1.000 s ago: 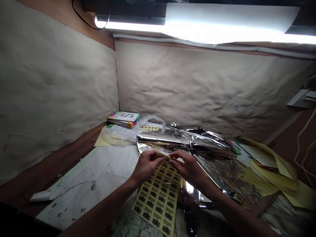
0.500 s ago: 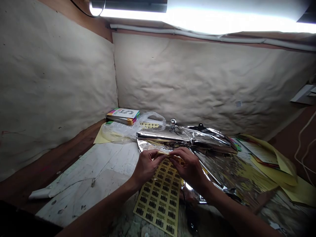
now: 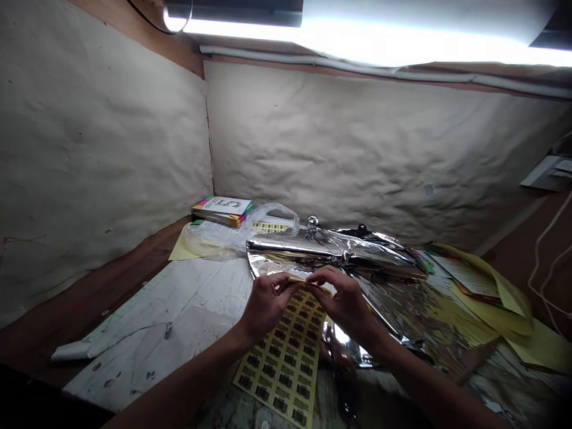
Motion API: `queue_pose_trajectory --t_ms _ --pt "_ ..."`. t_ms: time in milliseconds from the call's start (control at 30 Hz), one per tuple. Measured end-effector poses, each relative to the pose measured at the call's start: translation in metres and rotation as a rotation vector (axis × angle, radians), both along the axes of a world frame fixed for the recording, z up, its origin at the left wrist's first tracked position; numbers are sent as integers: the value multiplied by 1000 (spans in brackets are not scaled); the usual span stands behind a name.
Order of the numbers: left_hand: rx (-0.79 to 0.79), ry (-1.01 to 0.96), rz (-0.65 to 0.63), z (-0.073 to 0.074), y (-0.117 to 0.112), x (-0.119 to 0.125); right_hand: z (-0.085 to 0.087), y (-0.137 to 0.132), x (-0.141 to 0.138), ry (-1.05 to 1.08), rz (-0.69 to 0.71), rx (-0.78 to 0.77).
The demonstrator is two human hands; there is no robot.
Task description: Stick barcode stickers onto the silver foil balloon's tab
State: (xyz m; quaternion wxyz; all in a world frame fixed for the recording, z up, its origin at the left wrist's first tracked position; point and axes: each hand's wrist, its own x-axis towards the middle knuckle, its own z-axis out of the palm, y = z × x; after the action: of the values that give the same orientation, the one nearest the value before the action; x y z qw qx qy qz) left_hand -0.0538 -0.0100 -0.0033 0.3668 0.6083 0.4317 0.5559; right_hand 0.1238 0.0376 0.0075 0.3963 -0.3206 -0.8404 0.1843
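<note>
A yellow sheet of barcode labels (image 3: 286,363) hangs down from my fingers toward the near part of the worktable. My left hand (image 3: 267,301) pinches its top edge between thumb and fingers. My right hand (image 3: 340,298) is closed on the same edge, just to the right, fingertips close to the left ones. The edge looks bent over there; whether a single label is lifted is too small to tell. Just behind the hands lies a shiny silver foil bag (image 3: 295,244), wrinkled and folded.
At the back left sit a stack of printed cards (image 3: 223,205) and a clear plastic bag (image 3: 214,241). Yellow paper and leaflets (image 3: 469,280) lie on the right. White cables (image 3: 536,262) hang at the far right. A lamp (image 3: 241,27) glows above the papered wall (image 3: 357,143).
The lower end of the label sheet has swung slightly left. Both hands keep pinching its top edge in nearly the same place.
</note>
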Motion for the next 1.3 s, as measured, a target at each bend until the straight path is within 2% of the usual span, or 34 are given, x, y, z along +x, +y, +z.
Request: queue_pose_trajectory --t_ms 133,367,500,600,700,800,900,1000,1067,1300 --pt "2 51 39 -2 0 -1 -1 -2 -1 3 -10 86" --pt "-53 84 88 -5 1 -1 -3 -2 0 20 -43 92" --pt "-112 15 30 -5 3 -2 -4 -5 -2 30 -39 159" --pt "-220 -81 19 -10 10 -8 2 -12 -2 23 46 185" --pt "-346 -181 40 -15 19 -16 14 -14 10 79 106 -22" --pt "-468 -147 -48 -14 23 -23 21 -4 36 80 132 -423" --pt "-564 -40 -179 -8 22 -26 12 7 65 4 139 -770" --pt "-597 -54 -223 -7 21 -27 -5 8 81 -92 171 -1014" --pt "-621 -118 -233 -9 23 -29 -13 6 84 -126 215 -1069" --pt "-689 -295 -245 -13 29 -32 -17 5 84 -246 224 -964"
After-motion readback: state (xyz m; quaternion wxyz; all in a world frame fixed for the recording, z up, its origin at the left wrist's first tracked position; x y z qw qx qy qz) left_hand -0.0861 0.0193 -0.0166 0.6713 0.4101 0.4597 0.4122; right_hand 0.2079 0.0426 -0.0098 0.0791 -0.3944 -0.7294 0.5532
